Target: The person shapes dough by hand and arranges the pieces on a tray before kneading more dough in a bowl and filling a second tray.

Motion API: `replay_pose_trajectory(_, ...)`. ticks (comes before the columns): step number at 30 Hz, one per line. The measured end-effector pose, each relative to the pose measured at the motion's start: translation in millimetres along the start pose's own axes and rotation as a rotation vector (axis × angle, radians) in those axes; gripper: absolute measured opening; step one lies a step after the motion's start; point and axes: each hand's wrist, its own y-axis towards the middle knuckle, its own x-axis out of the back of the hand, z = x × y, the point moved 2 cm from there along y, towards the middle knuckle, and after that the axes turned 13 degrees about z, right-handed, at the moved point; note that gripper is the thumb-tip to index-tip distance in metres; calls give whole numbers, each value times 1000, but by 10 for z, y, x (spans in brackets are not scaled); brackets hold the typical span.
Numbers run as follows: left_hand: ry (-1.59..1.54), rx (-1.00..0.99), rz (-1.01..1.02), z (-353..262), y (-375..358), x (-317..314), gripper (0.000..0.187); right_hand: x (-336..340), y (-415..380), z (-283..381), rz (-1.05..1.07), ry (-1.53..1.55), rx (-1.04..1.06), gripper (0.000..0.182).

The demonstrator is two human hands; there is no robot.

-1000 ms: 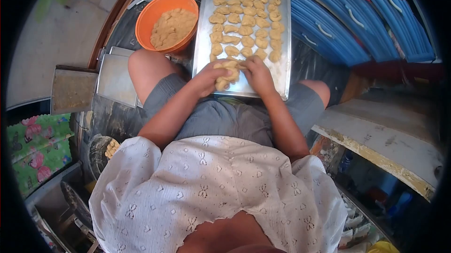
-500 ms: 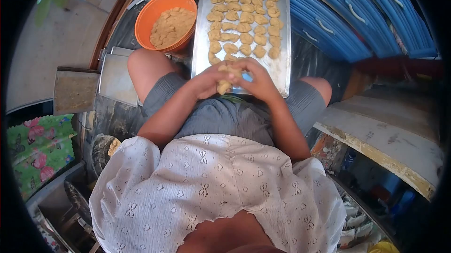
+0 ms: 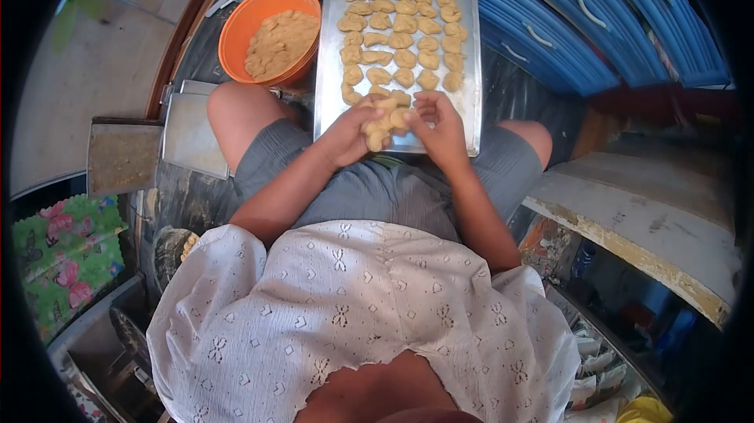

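My left hand [image 3: 345,137] is closed around a lump of yellowish-brown dough [image 3: 378,129], which bulges out past the fingers. My right hand [image 3: 441,131] is on the other side, its thumb and bent fingers closed at a smaller piece of the same dough [image 3: 399,118]. Both hands are over the near end of a metal baking tray [image 3: 467,120]. Rows of small shaped dough pieces [image 3: 404,39] cover most of the tray; my hands partly hide the nearest ones.
Left of the tray stands an orange bowl [image 3: 232,40] with more dough inside. Blue drawers [image 3: 542,22] with pale handles rise at the right. Flat boards [image 3: 126,156] lie by my left knee, and a worn wooden shelf [image 3: 644,211] runs along my right.
My hands have drawn slightly apart, and the dough between them now shows more fully. The right fingers have lifted off the left hand. The whole view has shifted a little.
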Motion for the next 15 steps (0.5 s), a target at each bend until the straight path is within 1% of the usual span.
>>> replay_pose_trajectory(1, 15, -21, -31, -2, 7, 45, 37, 3, -11, 36, -1, 2, -1, 26)
replay_pose_trajectory(3, 29, -33, -59, 18, 14, 55, 36, 4, -52, 112, 125, -179, -55, 22)
replay_pose_trajectory(4, 2, -20, -74, 29, 17, 34, 36, 33, -56, 58, 119, -179, -58, 22)
replay_pose_trajectory(6, -24, -10, -86, 37, 33, 38, 35, 111, -14, -26, 102, -289, 49, 22)
replay_pose_trajectory(7, -13, 22, -69, 56, 37, 61, 34, 151, 4, -24, 103, -290, 49, 22)
replay_pose_trajectory(9, -4, 52, -56, 64, 36, 57, 33, 280, 22, -2, -200, -261, -7, 21)
replay_pose_trajectory(10, 10, 34, -94, 49, 25, 35, 34, 306, 43, -25, -199, -260, -10, 21)
replay_pose_trajectory(12, 24, 21, -130, 52, 26, 34, 34, 345, 102, -20, -272, -721, 259, 18)
replay_pose_trajectory(13, 47, 25, -144, 54, 38, 55, 34, 314, 148, -167, -197, -609, 181, 15)
replay_pose_trajectory(14, 71, 27, -158, 58, 49, 73, 34, 308, 150, -272, -200, -610, 180, 15)
replay_pose_trajectory(15, 72, 29, -156, 68, 54, 80, 34, 264, 170, -284, -116, -665, 168, 14)
